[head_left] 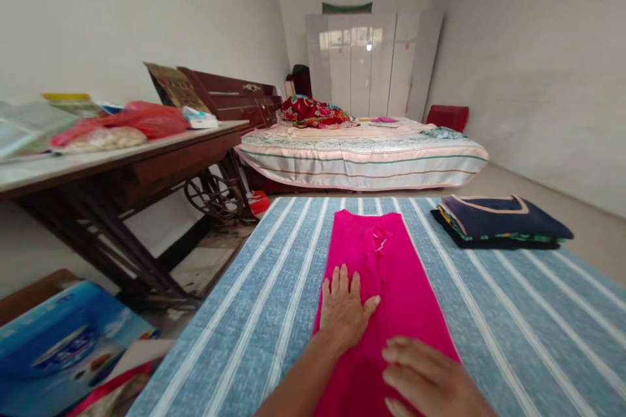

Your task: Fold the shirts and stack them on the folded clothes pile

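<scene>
A bright pink shirt (405,280) lies folded into a long strip on a blue-and-white striped cloth (254,287), its collar end away from me. My left hand (345,309) rests flat on the left side of the shirt, fingers spread. Lower down on the right, my right hand (430,378) is over the shirt, slightly blurred, with its fingers stretched out and nothing held in them. Whether it touches the fabric I cannot tell. A stack of folded dark clothes (503,221) sits at the far right of the striped cloth.
To the left stands a sewing-machine table (132,166) carrying a red plastic bag (147,118). Below it is a blue carton (63,345). Beyond the striped surface is a bed (362,163) with a red floral quilt (315,112). A wardrobe (362,65) stands behind.
</scene>
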The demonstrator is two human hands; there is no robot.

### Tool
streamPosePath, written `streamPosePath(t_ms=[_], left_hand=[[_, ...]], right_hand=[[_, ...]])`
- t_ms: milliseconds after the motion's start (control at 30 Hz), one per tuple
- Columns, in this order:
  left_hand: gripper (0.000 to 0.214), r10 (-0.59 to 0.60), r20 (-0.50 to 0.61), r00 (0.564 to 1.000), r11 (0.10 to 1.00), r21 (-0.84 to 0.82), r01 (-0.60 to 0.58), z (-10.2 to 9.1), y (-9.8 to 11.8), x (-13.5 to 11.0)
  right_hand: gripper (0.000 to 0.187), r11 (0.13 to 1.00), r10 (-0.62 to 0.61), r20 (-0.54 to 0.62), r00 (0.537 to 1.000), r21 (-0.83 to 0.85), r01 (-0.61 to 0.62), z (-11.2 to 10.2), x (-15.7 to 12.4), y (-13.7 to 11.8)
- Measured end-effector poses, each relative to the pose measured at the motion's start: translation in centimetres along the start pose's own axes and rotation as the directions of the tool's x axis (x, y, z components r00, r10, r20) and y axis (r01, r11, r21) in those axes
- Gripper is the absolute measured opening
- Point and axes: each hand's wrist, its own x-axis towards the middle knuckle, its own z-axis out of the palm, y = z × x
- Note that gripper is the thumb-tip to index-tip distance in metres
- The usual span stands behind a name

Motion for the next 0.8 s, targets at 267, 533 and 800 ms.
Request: streamPosePath(t_ms=[267, 533, 800], left_hand=[[0.042, -0.011, -0.143, 0.990, 0.999, -0.042, 0.005, -1.8, -1.5, 5.3], [0.037, 0.059, -0.161, 0.985, 0.996, -0.059, -0.069, -1.7, -3.4, 14.0], [0.044, 0.031, -0.115, 0.993, 0.997, -0.063, -0.039, 0.2, -4.3, 17.3]], right_hand=[[0.016, 0.951, 0.292, 0.081, 0.953, 0.077, -0.298, 2.7, 4.5, 7.5], [0.019, 0.871, 0.490, -0.011, 0.872, 0.044, -0.489, 4.0, 4.9, 15.3], [0.019, 0.894, 0.443, -0.234, 0.865, 0.048, -0.445, 7.2, 2.6, 17.9]])
